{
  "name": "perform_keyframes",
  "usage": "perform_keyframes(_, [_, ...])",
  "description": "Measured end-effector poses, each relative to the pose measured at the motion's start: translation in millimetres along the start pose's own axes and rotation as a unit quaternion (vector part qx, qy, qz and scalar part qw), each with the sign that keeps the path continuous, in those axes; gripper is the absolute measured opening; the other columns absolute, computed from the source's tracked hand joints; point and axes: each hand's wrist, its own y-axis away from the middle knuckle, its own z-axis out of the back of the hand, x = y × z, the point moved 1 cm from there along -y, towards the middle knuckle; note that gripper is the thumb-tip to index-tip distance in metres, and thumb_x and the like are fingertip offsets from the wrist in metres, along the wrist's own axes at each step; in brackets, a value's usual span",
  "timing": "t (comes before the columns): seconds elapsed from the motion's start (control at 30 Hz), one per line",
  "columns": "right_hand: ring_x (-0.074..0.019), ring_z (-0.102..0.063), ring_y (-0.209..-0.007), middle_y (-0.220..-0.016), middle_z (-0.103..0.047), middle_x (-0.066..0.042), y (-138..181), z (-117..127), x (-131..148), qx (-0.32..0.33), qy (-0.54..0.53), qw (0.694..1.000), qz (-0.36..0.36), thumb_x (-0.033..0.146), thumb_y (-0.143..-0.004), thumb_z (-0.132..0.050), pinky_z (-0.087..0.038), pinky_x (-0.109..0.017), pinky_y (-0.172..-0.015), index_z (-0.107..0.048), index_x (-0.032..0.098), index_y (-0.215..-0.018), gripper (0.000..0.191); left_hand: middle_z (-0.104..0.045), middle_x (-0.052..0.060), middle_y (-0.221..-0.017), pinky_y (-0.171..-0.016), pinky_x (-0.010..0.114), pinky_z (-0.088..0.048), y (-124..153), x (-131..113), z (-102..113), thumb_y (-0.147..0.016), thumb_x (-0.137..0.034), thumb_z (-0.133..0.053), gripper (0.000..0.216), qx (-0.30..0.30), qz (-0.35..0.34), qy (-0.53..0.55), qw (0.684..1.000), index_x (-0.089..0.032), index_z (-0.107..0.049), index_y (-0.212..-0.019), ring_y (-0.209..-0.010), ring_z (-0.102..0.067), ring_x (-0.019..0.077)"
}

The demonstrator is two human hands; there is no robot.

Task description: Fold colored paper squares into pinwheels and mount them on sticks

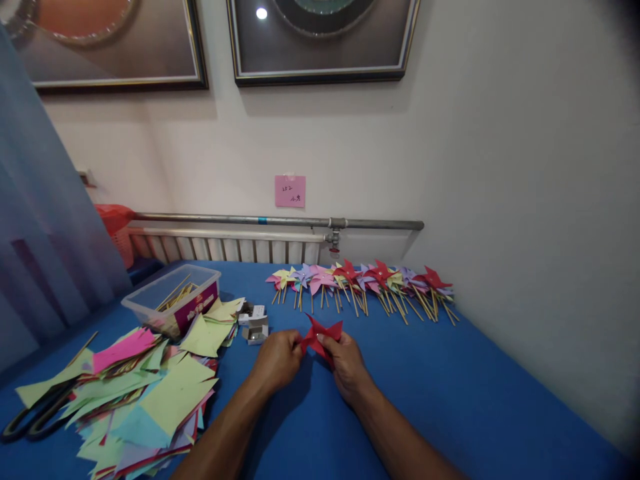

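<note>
A red paper pinwheel (324, 331) is held up over the blue table between my two hands. My left hand (280, 357) pinches its left blade with closed fingers. On the other side, my right hand (347, 360) grips the pinwheel near its middle, the thumb close to a small pale pin head. No stick shows on this pinwheel. Just left of my left hand stand small white boxes (256, 330), one open with small metal bits inside. Behind the hands lies a row of finished pinwheels (350, 277) on wooden sticks, in red, pink, yellow and purple.
Stacks of cut coloured paper (173, 393) cover the table's left side, with black-handled scissors (47, 410) among them. A clear plastic tub (137, 303) holds thin sticks. Against the wall run a metal pipe (225, 219) and a radiator (245, 249).
</note>
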Motion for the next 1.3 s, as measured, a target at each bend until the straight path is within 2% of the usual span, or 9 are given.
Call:
perform_keyframes(0.2, [-0.0133, -0.06, -0.057, -0.062, -0.071, 0.002, 0.7, -1.4, 1.9, -0.006, -0.001, 1.0, -0.002, 0.028, -0.054, -0.086, -0.046, -0.026, -0.06, -0.069, 0.017, -0.073, 0.028, -0.054, -0.002, -0.062, -0.06, 0.024, -0.024, 0.7, 0.0, -0.1, -0.084, -0.011, -0.052, 0.018, 0.002, -0.003, -0.012, 1.0, -0.018, -0.055, -0.067, -0.062, -0.049, 0.0113])
perform_keyframes(0.9, [-0.0159, -0.062, -0.06, -0.067, -0.073, 0.001, -1.0, 1.2, 0.0, -0.003, 0.011, 1.0, 0.015, 0.028, -0.058, -0.084, -0.048, -0.028, -0.063, -0.072, 0.018, -0.075, 0.022, -0.051, -0.003, -0.058, -0.058, 0.025, -0.023, 1.8, -3.9, -2.8, -0.084, -0.011, -0.051, 0.021, -0.01, 0.008, 0.002, 1.0, -0.017, -0.053, -0.065, -0.059, -0.046, 0.0106])
perform_keyframes(1.3, [-0.0161, -0.061, -0.057, -0.064, -0.072, 0.001, -1.4, 1.4, -0.2, -0.006, 0.016, 1.0, 0.017, 0.029, -0.058, -0.085, -0.047, -0.028, -0.061, -0.071, 0.018, -0.075, 0.024, -0.054, -0.002, -0.061, -0.06, 0.026, -0.024, 0.2, -0.3, -7.2, -0.086, -0.014, -0.052, 0.018, -0.011, 0.008, 0.001, 1.0, -0.017, -0.058, -0.069, -0.061, -0.047, 0.0117])
